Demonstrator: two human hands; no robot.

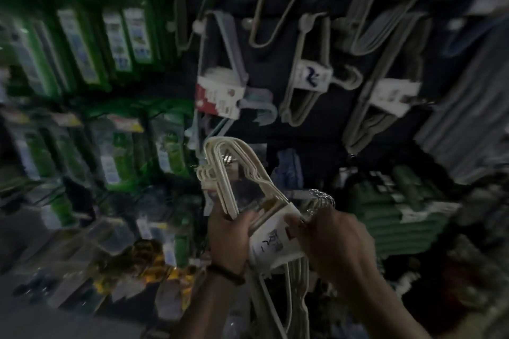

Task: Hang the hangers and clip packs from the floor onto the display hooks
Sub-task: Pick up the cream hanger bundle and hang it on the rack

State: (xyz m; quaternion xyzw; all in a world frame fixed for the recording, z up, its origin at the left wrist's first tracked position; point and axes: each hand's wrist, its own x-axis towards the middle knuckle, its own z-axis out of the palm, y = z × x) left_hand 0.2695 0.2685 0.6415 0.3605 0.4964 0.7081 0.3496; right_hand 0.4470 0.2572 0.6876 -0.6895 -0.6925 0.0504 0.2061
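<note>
Head view, dim and blurred. I hold one bundle of cream hangers (237,173) in front of the display wall (278,129), both of my hands closed on it. My left hand (228,239), with a dark band (227,272) at the wrist, has its fingers wrapped around the bundle just left of the white paper sleeve (275,237) that binds the hangers together. My right hand (333,245) grips the right side of the same sleeve, fingers curled over it just below the cluster of metal hooks (322,201) at the top of the bundle. One shoulder end of the bundle rises up and to the left above my left hand; the other end trails down between my forearms toward the bottom edge of the view.

On the wall's upper part, other packs already hang: a pastel hanger pack (234,93) with a red and white label at centre left, a grey hanger pack (308,85) beside it, and a further grey pack (385,102) to the right. Green carded packs (121,38) fill the left side of the wall. Folded green goods (391,217) lie stacked at the lower right, near my right hand.
</note>
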